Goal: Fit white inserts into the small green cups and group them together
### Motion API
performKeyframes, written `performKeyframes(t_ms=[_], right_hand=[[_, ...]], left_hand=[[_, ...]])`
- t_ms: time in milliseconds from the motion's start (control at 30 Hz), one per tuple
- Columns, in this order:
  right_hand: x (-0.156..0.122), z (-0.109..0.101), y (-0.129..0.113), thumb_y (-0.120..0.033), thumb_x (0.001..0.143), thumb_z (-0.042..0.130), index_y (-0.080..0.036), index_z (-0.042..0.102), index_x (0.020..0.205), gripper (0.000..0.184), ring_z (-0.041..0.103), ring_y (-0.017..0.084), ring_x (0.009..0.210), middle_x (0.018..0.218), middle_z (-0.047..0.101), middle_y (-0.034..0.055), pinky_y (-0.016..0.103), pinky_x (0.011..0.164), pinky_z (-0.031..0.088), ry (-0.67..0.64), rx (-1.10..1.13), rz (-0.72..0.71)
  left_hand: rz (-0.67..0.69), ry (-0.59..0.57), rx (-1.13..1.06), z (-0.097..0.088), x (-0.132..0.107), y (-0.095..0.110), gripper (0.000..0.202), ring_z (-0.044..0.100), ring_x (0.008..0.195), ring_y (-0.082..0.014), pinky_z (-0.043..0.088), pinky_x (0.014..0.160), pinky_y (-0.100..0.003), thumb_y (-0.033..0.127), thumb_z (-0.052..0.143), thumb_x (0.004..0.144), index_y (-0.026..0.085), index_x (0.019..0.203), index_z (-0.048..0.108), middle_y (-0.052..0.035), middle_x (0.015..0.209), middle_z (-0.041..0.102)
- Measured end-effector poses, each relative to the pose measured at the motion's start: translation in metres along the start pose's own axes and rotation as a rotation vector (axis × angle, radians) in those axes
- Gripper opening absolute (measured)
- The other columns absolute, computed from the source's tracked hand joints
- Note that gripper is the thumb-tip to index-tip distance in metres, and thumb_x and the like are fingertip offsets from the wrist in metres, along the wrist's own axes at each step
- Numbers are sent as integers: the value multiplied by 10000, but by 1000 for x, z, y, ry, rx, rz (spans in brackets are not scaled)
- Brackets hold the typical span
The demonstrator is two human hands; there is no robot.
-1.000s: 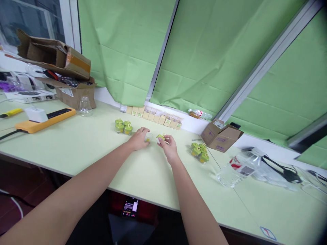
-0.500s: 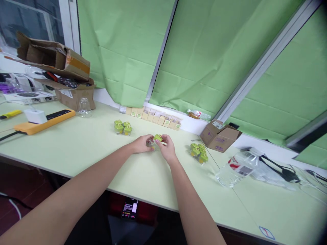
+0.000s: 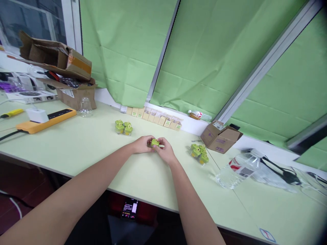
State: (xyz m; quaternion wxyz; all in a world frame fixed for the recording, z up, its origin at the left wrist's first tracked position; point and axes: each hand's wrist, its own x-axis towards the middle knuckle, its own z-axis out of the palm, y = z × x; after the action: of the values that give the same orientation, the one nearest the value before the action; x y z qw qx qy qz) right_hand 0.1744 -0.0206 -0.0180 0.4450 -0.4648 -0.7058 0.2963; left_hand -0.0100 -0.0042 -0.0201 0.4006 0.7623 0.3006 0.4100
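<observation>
Between my hands, over the middle of the table [image 3: 143, 180], is a small clear container with a green lid [image 3: 154, 142] that has a little loop on top. The lid sits over the container's mouth; whether it is fully seated I cannot tell. My left hand [image 3: 142, 144] is closed around the container's left side, and the fingers hide most of its clear body. My right hand [image 3: 165, 151] grips the green lid from the right, thumb at its front edge. Similar green-lidded containers stand in a cluster to the left [image 3: 124, 128] and another cluster to the right [image 3: 199, 154].
Small cardboard boxes [image 3: 154, 117] line the back edge. At left are a yellow power strip [image 3: 57, 119], a clear cup [image 3: 85, 107] and stacked cartons [image 3: 76, 95]. An open carton [image 3: 221, 137] and a large plastic bottle [image 3: 237, 168] stand at right. A phone [image 3: 129, 208] lies below the table edge.
My right hand has brought the green lid down and left onto the clear container. My left hand has stayed around the container, and the view has shifted slightly.
</observation>
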Motion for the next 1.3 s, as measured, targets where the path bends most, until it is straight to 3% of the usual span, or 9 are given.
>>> performKeyframes(t_ms=[133,267,467,700,967,1133,1233,1300], right_hand=[[0,0,-3,-433,725,690,-234,625,918,285,601,218,1033,1045,669,32,326,823,491,1,17,70],[1,0,-7,-504,734,669,-216,634,876,323,637,192,850,944,689,33,310,741,501,-17,113,122],[3,0,-4,-468,727,670,-197,669,846,295,638,181,788,883,705,37,308,720,509,-5,170,124],[6,2,3,-438,711,660,-207,672,833,261,639,182,782,875,715,33,308,721,513,50,189,112],[8,-2,11,-474,729,639,-207,684,816,284,620,179,777,874,707,30,316,730,513,114,101,176],[7,-3,13,-491,740,620,-203,683,815,305,620,175,758,877,705,35,315,714,508,116,60,193],[7,-3,13,-497,739,615,-207,684,806,305,624,177,762,870,705,33,309,704,508,124,38,199],[7,-3,13,-496,738,612,-209,683,800,302,627,179,750,841,701,29,310,697,507,126,28,202]], left_hand=[[-10,-13,24,-1,1,-2,452,608,831,-175,489,753,-290,293,768,675,175,1087,626,-42,933,652],[-27,18,14,3,2,-2,434,619,834,-174,496,761,-292,322,754,700,170,1091,643,-55,951,673],[-56,96,-20,7,6,1,370,635,862,-189,514,793,-316,428,682,781,147,1021,693,-87,985,703],[-48,86,45,5,8,-2,403,636,883,-193,512,807,-322,468,672,777,153,1028,701,-77,981,711],[-49,121,419,-12,-2,17,330,599,753,-193,472,664,-317,468,702,714,198,897,657,-39,882,673],[-36,318,873,-32,1,15,138,551,1011,-284,442,879,-412,267,558,811,193,880,652,-98,969,640],[-118,410,999,-35,2,15,258,492,1142,-309,397,973,-454,185,499,850,189,1065,640,-129,1176,598],[-105,427,1003,-28,2,18,347,461,1202,-307,377,1013,-452,173,470,877,202,1203,586,-128,1291,544]])
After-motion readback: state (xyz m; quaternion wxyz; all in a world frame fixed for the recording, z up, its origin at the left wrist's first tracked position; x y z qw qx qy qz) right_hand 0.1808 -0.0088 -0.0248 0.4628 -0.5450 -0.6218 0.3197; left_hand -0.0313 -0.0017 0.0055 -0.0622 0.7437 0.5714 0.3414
